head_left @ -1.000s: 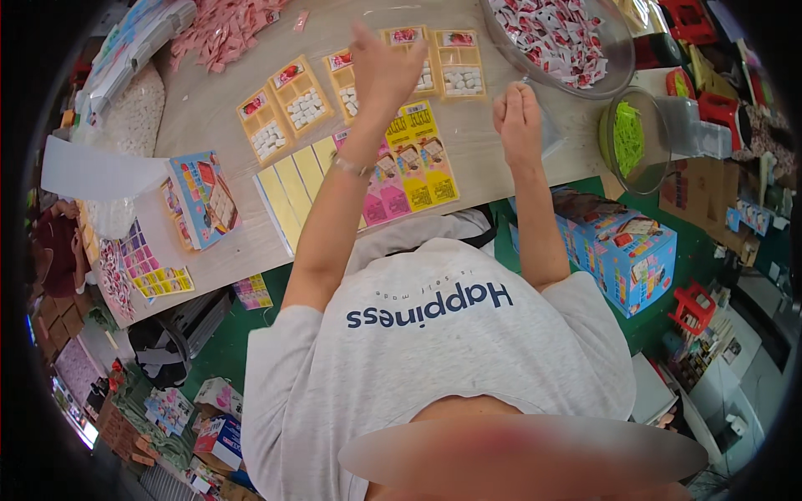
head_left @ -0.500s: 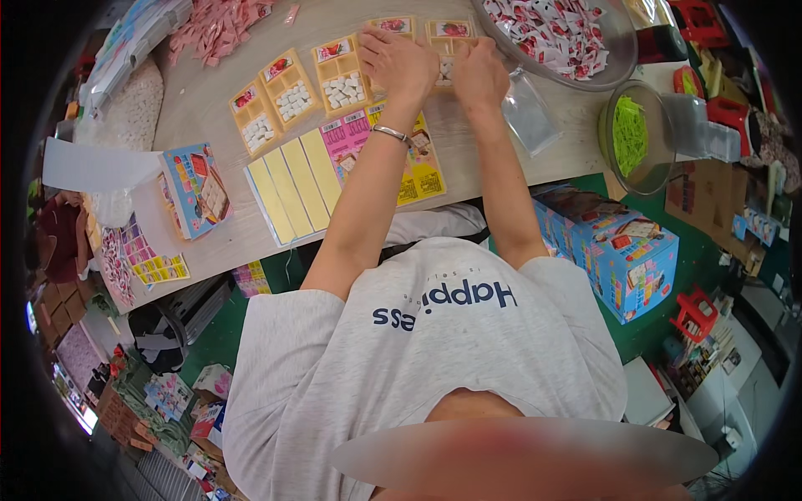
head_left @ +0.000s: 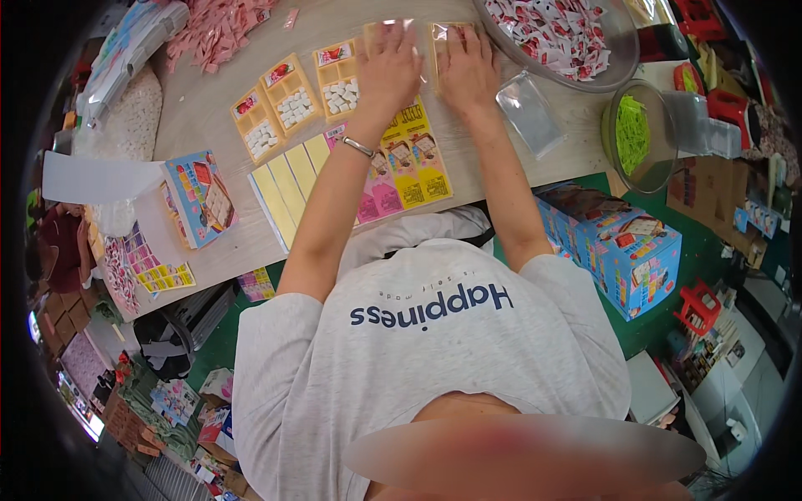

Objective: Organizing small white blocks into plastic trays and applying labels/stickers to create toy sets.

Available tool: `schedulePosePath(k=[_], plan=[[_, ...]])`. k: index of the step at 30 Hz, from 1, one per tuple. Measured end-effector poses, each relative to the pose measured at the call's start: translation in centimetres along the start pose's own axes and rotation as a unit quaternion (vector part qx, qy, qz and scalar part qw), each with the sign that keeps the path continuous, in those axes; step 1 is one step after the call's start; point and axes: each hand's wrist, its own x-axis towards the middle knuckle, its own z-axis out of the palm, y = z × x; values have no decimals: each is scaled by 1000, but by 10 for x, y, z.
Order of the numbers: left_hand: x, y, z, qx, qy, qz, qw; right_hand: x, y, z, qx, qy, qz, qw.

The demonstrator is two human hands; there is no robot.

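Observation:
My left hand (head_left: 388, 77) lies with its fingers stretched out over a pale yellow tray, hiding most of it; a shiny clear film shows around its fingertips. Flat over the neighbouring yellow tray (head_left: 436, 60) rests my right hand (head_left: 468, 77), fingers extended. Three more trays stand in a row to the left: one tray (head_left: 318, 57) beside my left hand, a tilted tray (head_left: 307, 86) and a tray at the row's end (head_left: 238, 125). Each holds white chunks and a small red-printed sachet. A clear plastic sleeve (head_left: 531, 115) lies right of my right hand.
Sticker sheets (head_left: 418, 171) lie under my left forearm. A bowl of sachets (head_left: 618, 63) and a bowl of green pieces (head_left: 666, 167) stand at the right. Pink sachets (head_left: 213, 33), a bag of white chunks (head_left: 138, 117) and an open blue box (head_left: 200, 196) are at the left.
Both hands have gone from bent, closed fingers to fingers laid out over the two trays. My left forearm has shifted left, uncovering more of the yellow sticker sheets.

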Motion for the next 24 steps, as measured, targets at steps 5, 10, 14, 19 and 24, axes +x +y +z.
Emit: schedulePosePath(k=[5,10,14,19,24], plan=[[8,-41,5,57,-27,5,998,4,-11,1,-3,-43,4,999],[36,-54,-26,7,-63,-65,996,3,-26,-9,-10,-17,17,1000],[57,-67,-47,78,-148,-156,973,-1,-66,-44,30,-102,-18,994],[61,-86,-33,-15,-193,-170,966,-9,-90,-34,23,-142,-10,989],[62,-85,-27,-41,-172,-136,975,-16,-81,-27,-16,-142,11,990]])
